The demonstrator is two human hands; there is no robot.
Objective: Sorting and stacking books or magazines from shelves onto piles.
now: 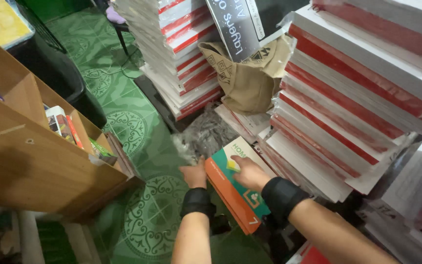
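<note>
1. Two hands were on one orange and teal book (238, 193), low in the middle of the view.
2. Left hand (194, 174) gripped its 9 o'clock edge, fingers curled over.
3. Right hand (250, 173) lay mostly open on the cover, holding nothing.
4. Red-and-white book stacks (348, 112) rose at 2 o'clock, a wooden shelf (35, 161) at 9.

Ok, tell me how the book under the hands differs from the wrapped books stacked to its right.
The book under the hands is teal and orange, single, and lies tilted low down; the stacked books are white with red spines, many, piled high. It looks unwrapped; they sit in clear plastic. The left hand grips its edge, the right hand rests on its cover; the stack is untouched. Both lie flat-sided.
</note>
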